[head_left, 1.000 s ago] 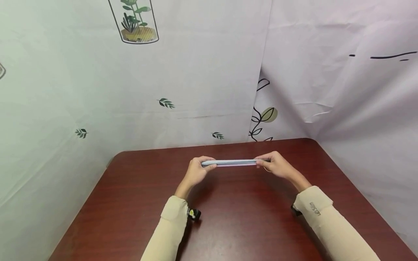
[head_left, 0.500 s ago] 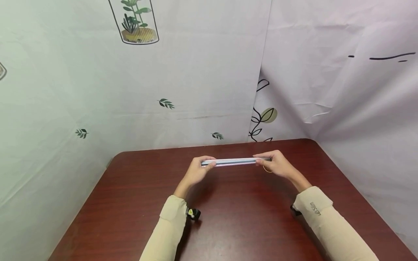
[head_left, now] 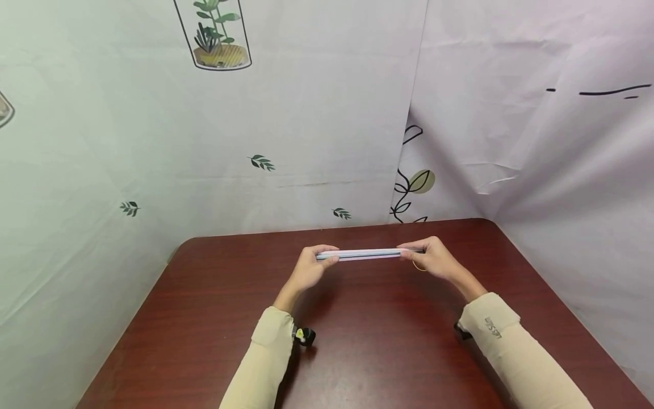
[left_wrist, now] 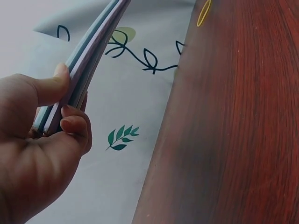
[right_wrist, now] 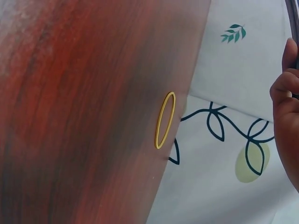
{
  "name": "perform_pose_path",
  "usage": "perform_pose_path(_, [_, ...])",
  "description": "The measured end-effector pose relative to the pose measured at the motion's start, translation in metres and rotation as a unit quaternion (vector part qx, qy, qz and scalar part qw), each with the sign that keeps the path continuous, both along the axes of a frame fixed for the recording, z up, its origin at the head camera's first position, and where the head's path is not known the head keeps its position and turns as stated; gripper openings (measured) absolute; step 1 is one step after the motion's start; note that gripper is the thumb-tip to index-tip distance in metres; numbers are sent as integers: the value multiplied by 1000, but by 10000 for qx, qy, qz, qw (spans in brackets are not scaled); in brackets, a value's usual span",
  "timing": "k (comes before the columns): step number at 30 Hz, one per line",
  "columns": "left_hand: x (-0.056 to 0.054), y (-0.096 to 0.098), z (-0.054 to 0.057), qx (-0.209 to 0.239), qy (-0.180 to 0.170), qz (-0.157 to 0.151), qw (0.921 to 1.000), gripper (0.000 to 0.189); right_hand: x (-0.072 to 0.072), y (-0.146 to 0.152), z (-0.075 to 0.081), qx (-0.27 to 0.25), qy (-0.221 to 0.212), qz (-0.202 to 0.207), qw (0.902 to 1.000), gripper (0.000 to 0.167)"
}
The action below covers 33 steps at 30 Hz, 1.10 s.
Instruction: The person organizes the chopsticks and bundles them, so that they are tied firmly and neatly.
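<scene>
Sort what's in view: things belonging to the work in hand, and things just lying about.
In hand:
stack of thin flat pieces, perhaps notebooks, gripped by left hand and right hand

Lying about:
yellow loop, untouched on the table; its purpose is unclear

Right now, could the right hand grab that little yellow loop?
Probably not as things stand: the right hand grips one end of the thin stack. Once freed, it likely could, since the yellow loop lies nearby, uncovered, on the table.
</scene>
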State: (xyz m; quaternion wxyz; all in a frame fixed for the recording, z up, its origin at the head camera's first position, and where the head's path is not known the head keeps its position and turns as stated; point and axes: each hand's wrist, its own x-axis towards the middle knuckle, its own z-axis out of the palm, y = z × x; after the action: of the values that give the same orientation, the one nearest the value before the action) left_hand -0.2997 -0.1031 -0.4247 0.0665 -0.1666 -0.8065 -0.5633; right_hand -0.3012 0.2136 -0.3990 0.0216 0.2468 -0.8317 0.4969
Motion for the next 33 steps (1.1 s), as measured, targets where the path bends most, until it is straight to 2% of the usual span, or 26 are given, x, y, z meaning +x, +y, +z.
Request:
perform_pose_path(6, [3,3,4,106,0,234,9997,15,-14,6,-17,-183,-35,88,9998,20])
perform_pose_path(10, [4,4,6,200,-11,317,9993,15,-14,6,-18,-290,-151,171,9993,22])
perform_pose_path(14, [4,4,6,367,-147,412,9984,15,-11,5,-11,-168,-137,106,9997,25])
perform_pose_path(17, [4,5,6,471,-260,452,9975,15,-9,3,-6,140,119,-46,9998,28])
perform_pose_path(19, [4,4,7,512,-303,420,9973,16,-9,1,-4,438,598,-116,9972,29])
perform_pose_path(22, [7,4,11,598,-369,380,9968,17,-9,-4,-1,1017,1537,-189,9827,28])
perform_pose_path(25, [15,5,22,658,-417,410,9961,17,-7,-9,1,1590,2316,-337,9591,27])
perform_pose_path(27, [22,6,30,666,-409,442,9960,17,-5,-11,4,1900,2632,-494,9446,27])
perform_pose_path(30, [31,6,40,716,-355,437,9958,16,-3,-14,5,2312,3150,-778,9172,30])
perform_pose_path(33, [31,6,41,772,-302,392,9958,16,-2,-15,5,2517,3608,-967,8928,35])
